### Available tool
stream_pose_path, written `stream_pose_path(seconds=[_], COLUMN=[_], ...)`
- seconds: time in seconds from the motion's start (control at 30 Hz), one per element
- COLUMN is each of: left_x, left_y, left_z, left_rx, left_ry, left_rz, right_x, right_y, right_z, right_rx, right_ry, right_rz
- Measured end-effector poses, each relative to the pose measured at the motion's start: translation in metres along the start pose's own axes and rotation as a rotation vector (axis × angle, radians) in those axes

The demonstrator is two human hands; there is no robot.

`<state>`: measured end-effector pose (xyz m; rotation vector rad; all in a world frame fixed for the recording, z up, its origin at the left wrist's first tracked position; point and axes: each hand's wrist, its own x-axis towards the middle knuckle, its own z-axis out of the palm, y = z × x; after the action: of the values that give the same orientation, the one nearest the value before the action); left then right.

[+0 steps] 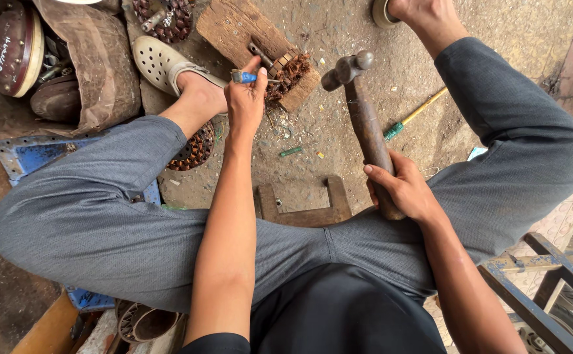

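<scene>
Head view: worn on the person's head — looks steeply down, close over lap, arms and dirt floor [339, 144].

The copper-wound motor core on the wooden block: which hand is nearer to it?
Left. The left hand holds a blue-handled tool right beside the motor core; the right hand grips the hammer lower down, well away.

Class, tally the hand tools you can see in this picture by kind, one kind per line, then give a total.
Hammers: 1, the wooden-handled hammer gripped by the right hand
Blue-handled tools: 1, the small tool pinched in the left hand, at the copper-wound part
Yellow-shafted tools on the ground: 1, the green-gripped tool
Total: 3
</scene>
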<state>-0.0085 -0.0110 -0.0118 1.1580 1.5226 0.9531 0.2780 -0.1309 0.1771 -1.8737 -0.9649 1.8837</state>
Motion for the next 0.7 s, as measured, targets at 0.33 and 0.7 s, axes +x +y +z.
stream_pose_path(seconds=[0.33, 0.7], left_x=[0.002, 0.008], left_y=[0.001, 0.003], left_z=[0.002, 0.007], left_rx=[-0.296, -0.291], left_ry=[0.041, -0.008], left_rz=[-0.183, -0.177], right_x=[-0.001, 0.002], right_y=[-0.004, -0.002], right_z=[0.002, 0.001], right_rx=[-0.045, -0.059], right_ry=[-0.01, 0.006], right_rz=[0.022, 0.029])
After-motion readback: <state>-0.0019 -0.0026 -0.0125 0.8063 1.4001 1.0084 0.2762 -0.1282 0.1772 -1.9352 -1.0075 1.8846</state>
